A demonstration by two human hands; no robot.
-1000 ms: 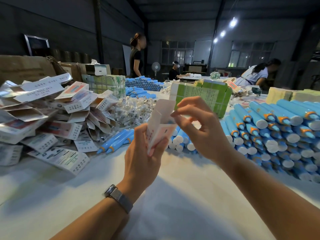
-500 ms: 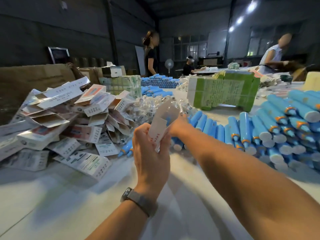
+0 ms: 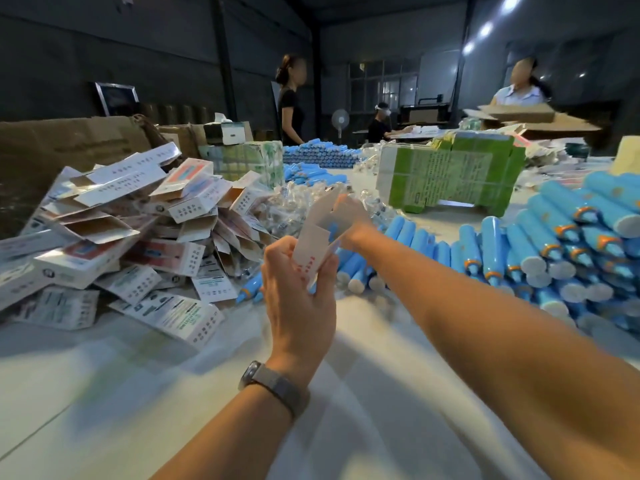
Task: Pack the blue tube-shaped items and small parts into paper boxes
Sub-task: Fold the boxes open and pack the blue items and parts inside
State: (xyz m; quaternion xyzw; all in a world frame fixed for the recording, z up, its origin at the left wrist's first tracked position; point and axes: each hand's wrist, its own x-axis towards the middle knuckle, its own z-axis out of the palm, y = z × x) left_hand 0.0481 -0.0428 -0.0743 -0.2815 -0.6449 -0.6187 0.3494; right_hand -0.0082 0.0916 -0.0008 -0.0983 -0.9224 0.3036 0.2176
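My left hand [image 3: 298,292] grips a small white paper box [image 3: 313,245] upright above the table, its top flaps open. My right hand [image 3: 349,216] reaches past the box's open top, over a heap of small parts in clear bags [image 3: 291,209]. It is blurred, its fingers are hidden by the flap, and I cannot tell if it holds anything. A row of blue tubes [image 3: 419,239] lies just behind the box. A large stack of blue tubes with orange collars [image 3: 561,244] fills the right side.
A heap of flat and folded paper boxes [image 3: 121,220] covers the left of the white table [image 3: 363,393]. A green carton block [image 3: 450,174] stands behind the tubes, and a brown cardboard box [image 3: 52,150] at far left. Three people are at the back.
My right hand has left the box's top flap and stretched forward past it toward the bagged parts. My left hand keeps hold of the box. The view has shifted left and closer.
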